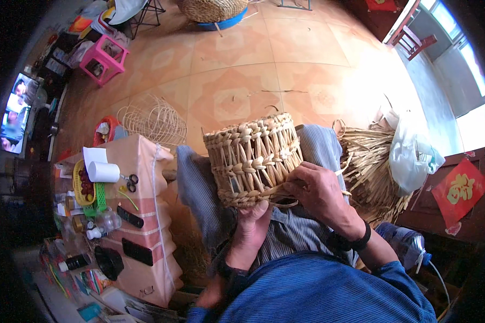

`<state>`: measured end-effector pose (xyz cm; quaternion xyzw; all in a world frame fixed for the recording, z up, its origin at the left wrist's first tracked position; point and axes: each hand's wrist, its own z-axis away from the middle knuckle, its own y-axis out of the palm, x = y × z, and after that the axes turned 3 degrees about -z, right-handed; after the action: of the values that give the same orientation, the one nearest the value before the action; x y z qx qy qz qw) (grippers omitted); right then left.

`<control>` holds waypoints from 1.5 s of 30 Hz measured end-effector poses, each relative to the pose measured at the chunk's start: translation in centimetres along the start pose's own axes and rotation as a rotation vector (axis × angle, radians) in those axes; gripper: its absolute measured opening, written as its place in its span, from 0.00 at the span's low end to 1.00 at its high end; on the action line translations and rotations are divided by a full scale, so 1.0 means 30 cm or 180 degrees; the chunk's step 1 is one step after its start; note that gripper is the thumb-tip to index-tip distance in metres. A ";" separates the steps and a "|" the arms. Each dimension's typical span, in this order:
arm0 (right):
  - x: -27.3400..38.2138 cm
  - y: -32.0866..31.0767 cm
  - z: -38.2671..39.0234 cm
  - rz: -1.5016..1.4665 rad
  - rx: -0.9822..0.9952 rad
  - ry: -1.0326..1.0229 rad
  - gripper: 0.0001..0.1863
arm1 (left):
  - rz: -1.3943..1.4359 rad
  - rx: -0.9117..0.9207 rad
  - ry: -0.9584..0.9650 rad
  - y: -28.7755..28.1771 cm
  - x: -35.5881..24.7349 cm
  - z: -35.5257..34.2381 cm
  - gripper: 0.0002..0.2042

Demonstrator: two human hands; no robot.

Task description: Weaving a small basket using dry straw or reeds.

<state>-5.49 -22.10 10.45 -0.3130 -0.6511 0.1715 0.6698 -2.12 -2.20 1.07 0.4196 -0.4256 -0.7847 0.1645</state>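
Observation:
A woven straw basket (253, 153) with open vertical strands and braided bands rests tilted over my striped-trousered lap. My left hand (251, 220) is under its near lower edge, thumb against the braid, gripping the basket; most of its fingers are hidden behind it. My right hand (318, 191) is at the basket's lower right, fingers bent together on a loose flat straw strand (280, 192) that trails out beside the rim.
A cloth-covered table (140, 210) with phones, scissors and jars stands left. Dried straw (369, 167) and a plastic bag (415, 156) lie right, near a water jug (401, 245). A pink stool (103, 59), wire frame (153, 121) and large basket (213, 8) are farther off.

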 end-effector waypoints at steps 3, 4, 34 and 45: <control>-0.018 0.006 0.003 0.0028 -0.0025 -0.0047 0.13 | -0.0052 -0.0108 0.0003 0.015 0.005 0.006 0.42; -0.018 0.006 0.007 0.0092 -0.0003 -0.0017 0.13 | -0.0022 -0.0180 -0.0008 0.023 0.005 0.007 0.41; 0.052 0.066 -0.107 0.0927 -0.0052 -0.1009 0.12 | -0.2688 -0.1119 0.1511 -0.052 0.256 -0.082 0.29; -0.054 0.098 -0.106 0.1020 0.0243 -0.1587 0.08 | -0.2546 -0.0718 0.0557 -0.078 0.247 -0.070 0.24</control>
<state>-1.99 -21.58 7.47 -0.3345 -0.7310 0.3710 0.4649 -4.62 -6.50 -5.27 0.5961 -0.1251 -0.7898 -0.0726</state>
